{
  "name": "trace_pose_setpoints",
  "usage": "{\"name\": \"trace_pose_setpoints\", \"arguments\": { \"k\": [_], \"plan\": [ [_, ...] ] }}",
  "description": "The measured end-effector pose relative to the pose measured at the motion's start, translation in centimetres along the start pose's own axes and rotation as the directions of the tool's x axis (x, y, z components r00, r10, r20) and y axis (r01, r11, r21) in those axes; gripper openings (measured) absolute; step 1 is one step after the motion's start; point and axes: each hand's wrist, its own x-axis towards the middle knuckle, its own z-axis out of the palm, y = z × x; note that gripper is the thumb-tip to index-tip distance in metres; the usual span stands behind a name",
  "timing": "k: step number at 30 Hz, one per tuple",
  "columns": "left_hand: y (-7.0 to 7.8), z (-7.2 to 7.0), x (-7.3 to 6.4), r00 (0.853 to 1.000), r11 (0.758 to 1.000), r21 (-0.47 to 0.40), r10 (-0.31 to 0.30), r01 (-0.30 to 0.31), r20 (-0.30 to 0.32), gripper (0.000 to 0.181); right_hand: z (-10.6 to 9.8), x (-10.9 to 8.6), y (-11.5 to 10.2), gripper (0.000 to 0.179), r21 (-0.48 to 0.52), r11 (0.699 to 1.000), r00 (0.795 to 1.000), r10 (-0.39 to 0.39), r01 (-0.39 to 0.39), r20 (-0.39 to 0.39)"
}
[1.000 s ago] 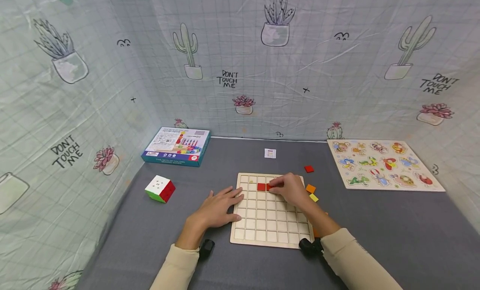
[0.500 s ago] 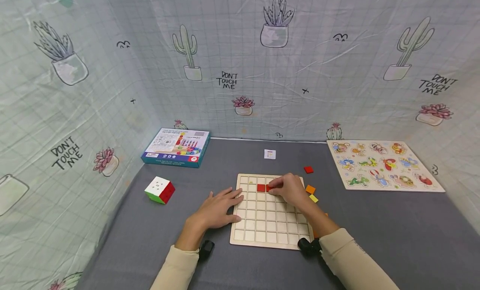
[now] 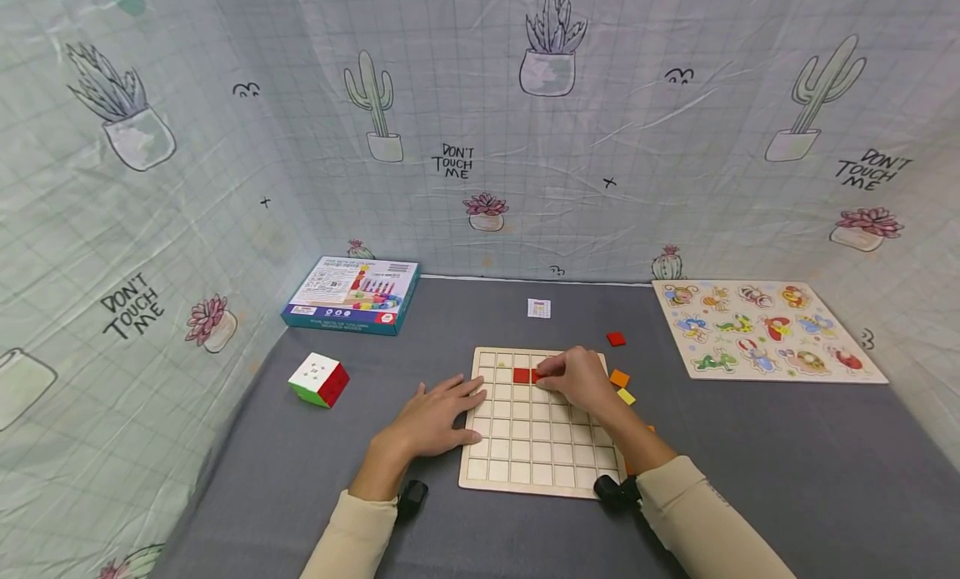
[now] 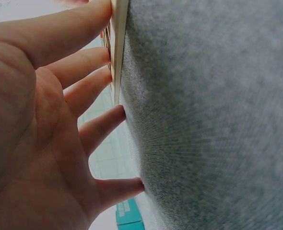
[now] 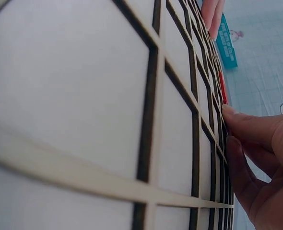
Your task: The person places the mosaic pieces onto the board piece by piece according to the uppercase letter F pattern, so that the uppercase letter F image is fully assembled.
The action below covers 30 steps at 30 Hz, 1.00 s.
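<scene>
A light wooden grid board [image 3: 521,429] lies flat on the grey cloth. In its second row sits a red square tile [image 3: 521,376], with a second red tile [image 3: 535,376] directly to its right. My right hand [image 3: 581,379] pinches that second tile at its cell with thumb and fingertips, covering much of it. In the right wrist view, the fingertips [image 5: 226,110] are right at the board's surface beside a strip of red. Fingers spread, my left hand [image 3: 435,416] rests along the board's left edge. The left wrist view shows several of its fingertips [image 4: 105,55] touching that edge.
Right of the board lie a red tile [image 3: 616,339], an orange tile [image 3: 619,378] and a yellow tile [image 3: 626,396]; more orange shows beside my right forearm. A puzzle cube [image 3: 318,381], a boxed game [image 3: 356,296], a small card [image 3: 539,308] and an insect puzzle board [image 3: 765,333] stand around.
Both hands keep their places on the board, and the tiles stay where they were. Only the head view has shifted very slightly.
</scene>
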Motion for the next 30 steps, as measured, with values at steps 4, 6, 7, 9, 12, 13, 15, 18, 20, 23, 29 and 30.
{"name": "trace_pose_setpoints", "arguments": {
  "k": [4,6,7,9,12,13,15,18,20,23,29,30],
  "plan": [
    [0.0,0.1,0.0,1.0,1.0,0.002,-0.002,0.002,0.001,0.067,0.0,-0.1,0.1,0.016,-0.001,1.0,1.0,-0.001,0.001,0.002],
    [0.0,0.1,0.1,1.0,1.0,0.004,-0.004,0.004,0.001,0.067,-0.1,-0.1,0.1,0.016,-0.004,1.0,1.0,-0.005,0.005,0.004],
    [0.1,0.1,0.1,1.0,1.0,0.007,-0.004,0.004,0.0,0.067,-0.1,-0.1,0.1,0.016,-0.005,1.0,1.0,-0.006,0.006,0.004],
    [0.1,0.1,0.1,1.0,1.0,0.011,-0.004,0.004,-0.001,0.067,-0.1,-0.1,0.1,0.015,-0.005,1.0,1.0,-0.011,0.011,0.003],
    [0.2,0.1,0.1,1.0,1.0,0.017,-0.001,0.001,-0.001,0.067,-0.1,-0.1,0.2,0.015,-0.007,1.0,1.0,-0.016,0.016,0.002],
    [0.2,0.0,0.1,1.0,1.0,0.02,0.0,0.0,-0.002,0.066,0.0,-0.1,0.2,0.015,-0.009,1.0,1.0,-0.018,0.018,0.002],
    [0.2,0.0,0.0,1.0,1.0,0.022,0.0,0.0,-0.002,0.067,0.0,-0.1,0.2,0.015,-0.011,1.0,1.0,-0.021,0.021,0.008],
    [0.2,-0.1,0.0,1.0,1.0,0.029,-0.001,0.001,-0.001,0.066,0.1,-0.1,0.2,0.015,-0.018,1.0,1.0,-0.023,0.023,0.017],
    [0.2,-0.1,0.0,1.0,1.0,0.029,0.001,-0.001,-0.002,0.066,0.1,-0.2,0.1,0.015,-0.018,1.0,1.0,-0.02,0.021,0.019],
    [0.2,0.0,0.0,1.0,1.0,0.024,0.002,-0.002,-0.004,0.066,0.0,-0.2,0.1,0.015,-0.018,1.0,0.999,-0.025,0.026,0.024],
    [0.2,0.0,-0.1,1.0,1.0,0.012,0.0,0.0,-0.005,0.066,-0.8,-0.2,0.2,0.019,-0.034,0.998,0.996,-0.055,0.058,0.073],
    [0.2,0.0,-0.1,1.0,1.0,0.014,0.001,-0.001,-0.004,0.066,-1.0,-0.2,0.2,0.02,-0.03,0.998,0.995,-0.057,0.06,0.083]
  ]
}}
